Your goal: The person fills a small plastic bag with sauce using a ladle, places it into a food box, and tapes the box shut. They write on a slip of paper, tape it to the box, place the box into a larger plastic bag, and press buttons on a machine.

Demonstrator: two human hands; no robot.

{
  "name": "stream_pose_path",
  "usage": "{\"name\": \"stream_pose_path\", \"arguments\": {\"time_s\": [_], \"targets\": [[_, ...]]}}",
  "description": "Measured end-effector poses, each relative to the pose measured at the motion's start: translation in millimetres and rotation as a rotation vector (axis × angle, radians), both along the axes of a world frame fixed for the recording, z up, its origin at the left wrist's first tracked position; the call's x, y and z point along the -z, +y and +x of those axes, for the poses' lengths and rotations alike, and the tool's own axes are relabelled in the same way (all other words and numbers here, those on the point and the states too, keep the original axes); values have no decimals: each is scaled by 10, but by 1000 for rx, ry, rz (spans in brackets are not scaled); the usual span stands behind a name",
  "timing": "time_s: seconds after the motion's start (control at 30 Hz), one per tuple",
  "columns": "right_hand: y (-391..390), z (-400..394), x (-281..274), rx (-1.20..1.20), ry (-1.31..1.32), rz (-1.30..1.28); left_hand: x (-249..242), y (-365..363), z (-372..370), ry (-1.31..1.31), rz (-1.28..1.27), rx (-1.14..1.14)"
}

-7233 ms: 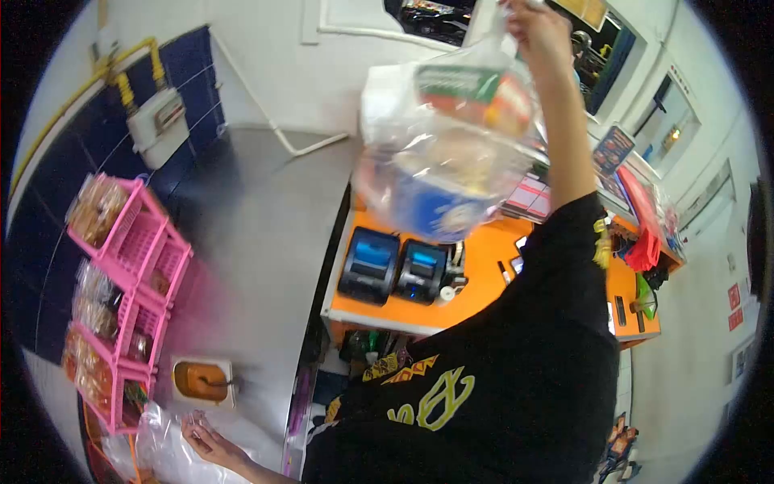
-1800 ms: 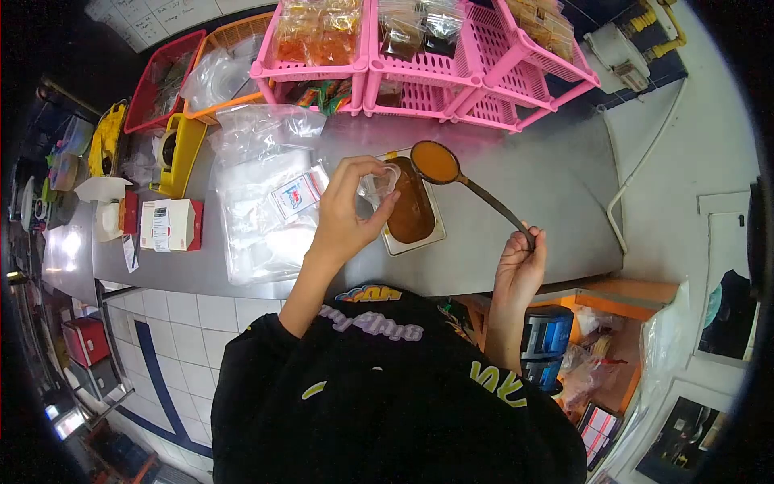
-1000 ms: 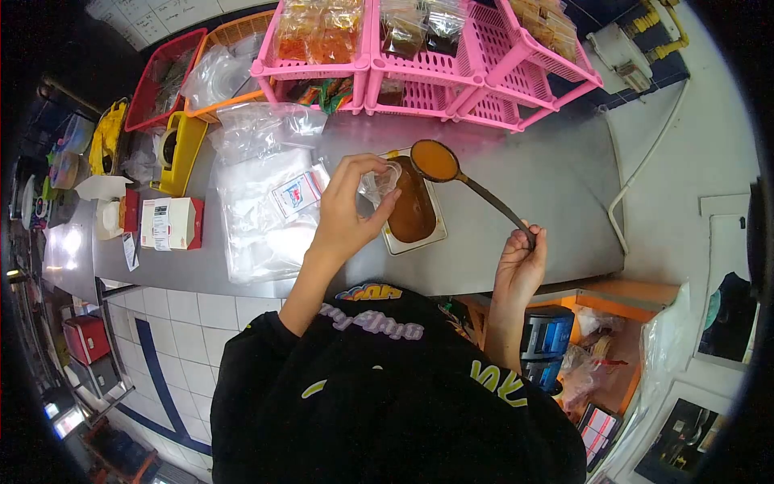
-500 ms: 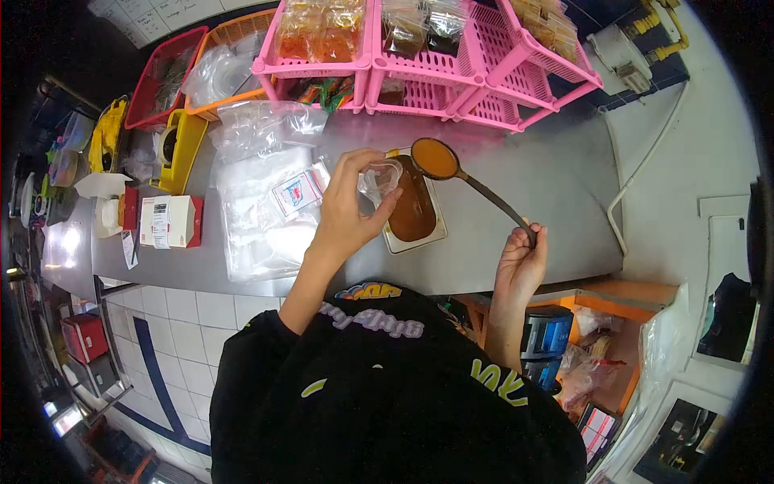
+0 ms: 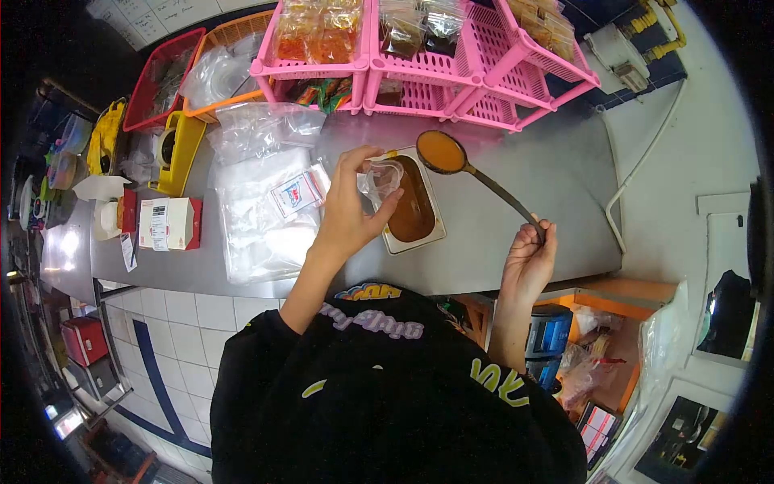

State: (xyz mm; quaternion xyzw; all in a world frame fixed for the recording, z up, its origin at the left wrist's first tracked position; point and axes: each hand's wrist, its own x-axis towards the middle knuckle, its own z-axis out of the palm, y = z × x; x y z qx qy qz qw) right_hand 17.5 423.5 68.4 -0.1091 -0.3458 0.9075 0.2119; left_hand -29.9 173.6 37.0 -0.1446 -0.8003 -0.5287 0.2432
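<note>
My left hand (image 5: 352, 211) grips a small clear plastic bag (image 5: 380, 181), opened at the top, over the left side of a metal container (image 5: 436, 227) of brown sauce (image 5: 414, 211). In my right hand (image 5: 528, 252) is the end of a long dark ladle handle. The ladle (image 5: 442, 152) is full of orange-brown sauce and hangs above the container's upper right corner, apart from the bag.
Pink baskets (image 5: 419, 97) with filled packets line the back. Clear plastic bags (image 5: 262, 234) lie left of the container, near a yellow tape dispenser (image 5: 179, 153) and a white-and-red box (image 5: 168, 223). Red (image 5: 141, 105) and orange (image 5: 201, 60) baskets stand back left.
The ladle has moved slightly to the right and up, with my right hand moving a little right. My left hand has hardly moved.
</note>
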Motion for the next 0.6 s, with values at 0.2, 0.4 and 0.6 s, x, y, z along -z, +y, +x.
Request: {"name": "stream_pose_path", "arguments": {"time_s": [0.2, 0.4, 0.6], "targets": [[-24, -28, -217, -13, 43, 12, 91, 103, -67, 41, 51, 57], [-98, 1, -286, -47, 37, 22, 49, 226, -85, 46, 48, 65], [-201, 61, -314, -55, 22, 32, 67, 300, -123, 89, 109, 65]]}}
